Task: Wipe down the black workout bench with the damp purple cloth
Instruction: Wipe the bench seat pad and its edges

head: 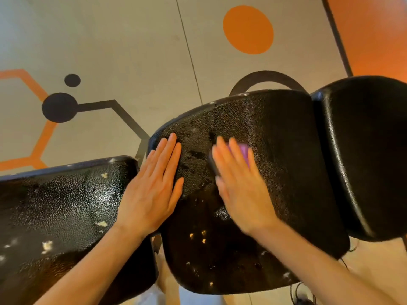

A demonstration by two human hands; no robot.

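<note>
The black workout bench (282, 137) fills the lower frame as three padded sections with textured vinyl. Its middle pad shows wet streaks and small pale crumbs. My left hand (154, 188) lies flat, fingers together, on the left part of the middle pad and holds nothing. My right hand (237, 186) presses flat on the purple cloth (244, 151), which shows only as a small patch between and past my fingers. The right hand is motion-blurred. The rest of the cloth is hidden under the palm.
The left pad (55, 216) carries white flecks and damp speckles. The right pad (370, 155) looks smooth. Beneath lies a beige floor with an orange circle (248, 29), black dots and orange hexagon lines. A dark curved frame part (266, 77) rises behind the middle pad.
</note>
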